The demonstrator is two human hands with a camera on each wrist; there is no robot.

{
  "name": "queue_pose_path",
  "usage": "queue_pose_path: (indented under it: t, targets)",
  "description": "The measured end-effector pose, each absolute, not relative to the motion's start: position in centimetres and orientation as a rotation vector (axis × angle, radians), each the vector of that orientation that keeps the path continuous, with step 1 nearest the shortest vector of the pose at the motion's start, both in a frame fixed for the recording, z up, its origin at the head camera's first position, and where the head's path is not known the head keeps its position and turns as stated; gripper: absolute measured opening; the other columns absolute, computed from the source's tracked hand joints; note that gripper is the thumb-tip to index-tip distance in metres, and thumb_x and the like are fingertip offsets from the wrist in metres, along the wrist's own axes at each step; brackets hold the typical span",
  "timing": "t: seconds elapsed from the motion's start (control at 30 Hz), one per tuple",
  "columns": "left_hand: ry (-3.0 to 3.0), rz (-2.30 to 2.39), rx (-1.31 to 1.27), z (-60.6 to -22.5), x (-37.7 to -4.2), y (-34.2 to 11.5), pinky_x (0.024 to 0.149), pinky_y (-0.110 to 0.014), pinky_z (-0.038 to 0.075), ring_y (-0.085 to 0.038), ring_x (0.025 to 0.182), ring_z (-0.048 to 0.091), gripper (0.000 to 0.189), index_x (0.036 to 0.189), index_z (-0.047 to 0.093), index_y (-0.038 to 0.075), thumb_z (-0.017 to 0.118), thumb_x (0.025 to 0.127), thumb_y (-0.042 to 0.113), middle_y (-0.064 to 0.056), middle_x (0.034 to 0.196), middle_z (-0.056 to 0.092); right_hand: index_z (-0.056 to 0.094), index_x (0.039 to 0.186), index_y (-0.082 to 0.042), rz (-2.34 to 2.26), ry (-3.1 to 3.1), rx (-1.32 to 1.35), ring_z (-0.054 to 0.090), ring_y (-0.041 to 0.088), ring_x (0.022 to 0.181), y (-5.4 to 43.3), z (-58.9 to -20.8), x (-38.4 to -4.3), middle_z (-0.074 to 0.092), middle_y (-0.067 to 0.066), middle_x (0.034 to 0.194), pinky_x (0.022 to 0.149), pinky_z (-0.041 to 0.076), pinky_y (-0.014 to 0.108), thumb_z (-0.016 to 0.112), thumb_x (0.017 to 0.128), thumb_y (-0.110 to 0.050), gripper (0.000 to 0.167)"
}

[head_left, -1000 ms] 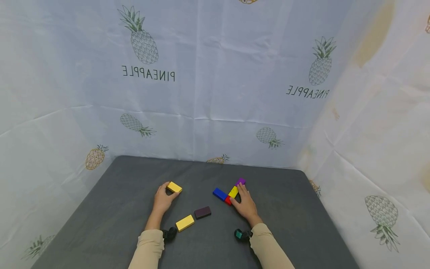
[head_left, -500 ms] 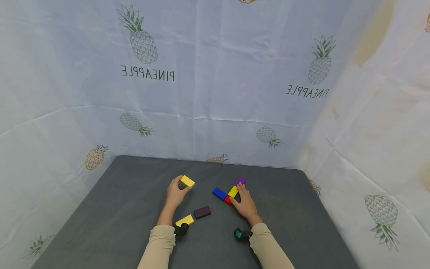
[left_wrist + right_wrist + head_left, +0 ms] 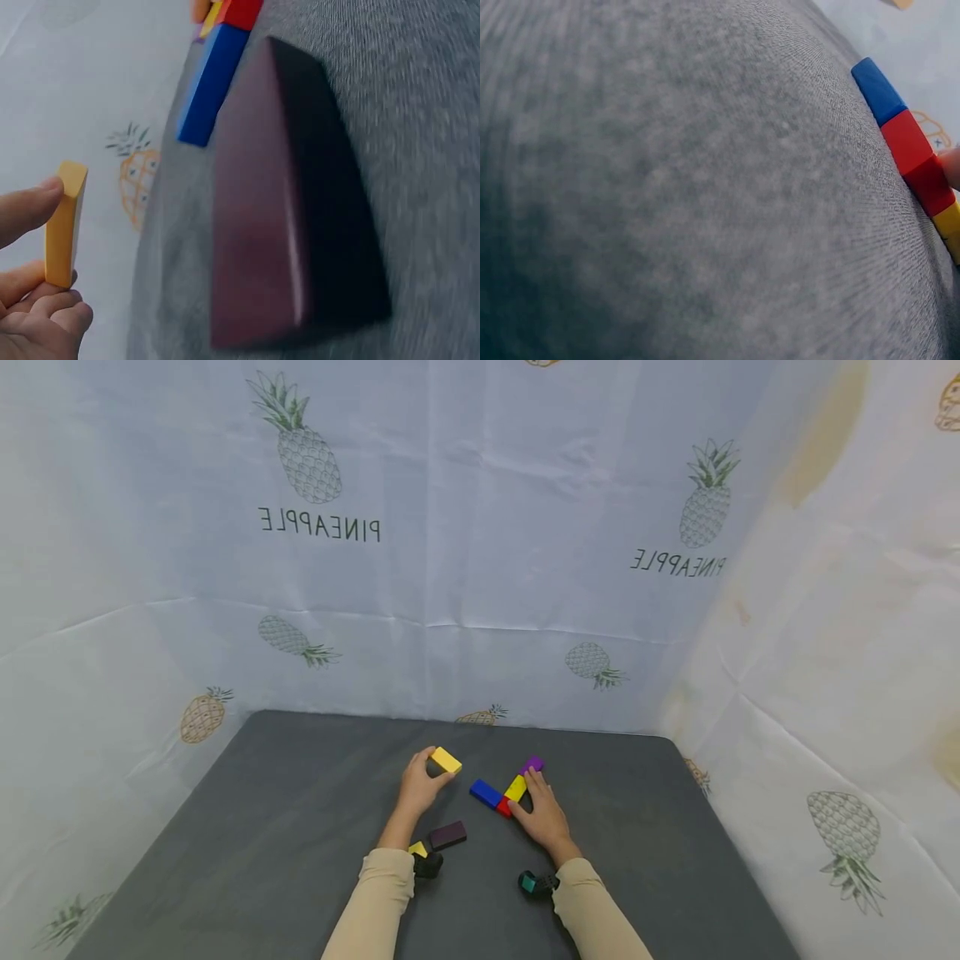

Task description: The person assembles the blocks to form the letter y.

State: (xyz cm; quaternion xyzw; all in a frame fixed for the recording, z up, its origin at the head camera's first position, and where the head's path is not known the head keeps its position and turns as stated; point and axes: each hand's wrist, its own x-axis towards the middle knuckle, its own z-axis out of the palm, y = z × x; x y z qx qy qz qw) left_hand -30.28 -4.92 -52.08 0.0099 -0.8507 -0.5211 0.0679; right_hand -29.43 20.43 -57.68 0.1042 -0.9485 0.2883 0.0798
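My left hand [image 3: 420,785] pinches a yellow block [image 3: 447,761] between thumb and fingers, seen also in the left wrist view. To its right, a blue block [image 3: 485,794], a red block [image 3: 504,807], a yellow block with small dark marks [image 3: 515,787] and a purple block [image 3: 532,764] form a bent row, blue and red at one end, purple at the far end. My right hand [image 3: 547,817] lies along this row, fingers fairly straight, thumb at the red block and fingertips by the purple one. Part of the row is hidden under it.
A dark maroon block [image 3: 448,835] lies on the grey tabletop [image 3: 660,860] nearer to me. Beside it another yellow block [image 3: 417,849] is partly hidden behind my left wrist and its camera. A white pineapple-print cloth [image 3: 480,568] hangs around the table's back and sides.
My left hand has carried the yellow block rightward and slightly away from me, closer to the blue block. My right hand has stayed at the row. The head view has shifted slightly.
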Motion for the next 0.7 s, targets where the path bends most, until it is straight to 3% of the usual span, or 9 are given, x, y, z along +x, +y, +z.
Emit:
queue_pose_path:
  t: [0.7]
  targets:
    - [-2.665,-1.576,0.096,-52.9,-31.8,-2.0,0.095,-0.05,0.045,-0.041,0.118,0.049,0.062,0.134,0.046,-0.006,0.074,0.083,0.013,-0.027,0.132,0.05,0.034,0.147,-0.003,0.856,-2.852,0.312,0.021,0.029,0.145,20.5,-57.5,-29.4,0.027,0.011,0.156,0.116,0.02,0.05,0.057,0.09,-0.046,0.075]
